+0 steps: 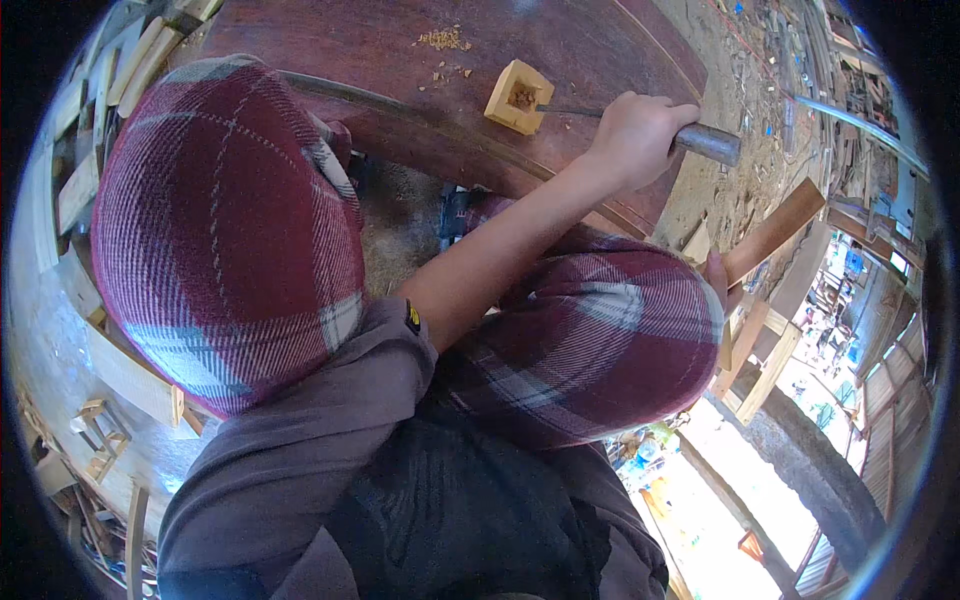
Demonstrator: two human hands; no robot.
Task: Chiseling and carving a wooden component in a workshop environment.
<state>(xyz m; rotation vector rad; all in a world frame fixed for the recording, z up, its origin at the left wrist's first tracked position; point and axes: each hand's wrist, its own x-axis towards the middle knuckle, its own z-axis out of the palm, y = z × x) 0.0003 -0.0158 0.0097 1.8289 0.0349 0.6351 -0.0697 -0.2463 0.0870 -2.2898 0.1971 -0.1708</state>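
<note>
My left arm reaches across to the right, and my left hand (643, 138) is closed round a chisel (709, 144). The chisel's dark round handle sticks out past my fist. Its thin blade points left, with the tip at a small pale wooden block (517, 97). That block lies on a dark reddish-brown wooden board and has a rough hollow cut in its top. Beyond my right knee, only some fingers of my right hand (715, 277) show, wrapped round a flat wooden bar (775, 232). My right forearm is hidden behind the knee.
Wood shavings (444, 40) lie on the dark board (350, 40) near the block. My knees in plaid cloth (230, 230) flank the work. Pieces of wood lean at the right, beside a wooden frame (765, 360). A small wooden stool-like piece (100, 435) stands at left.
</note>
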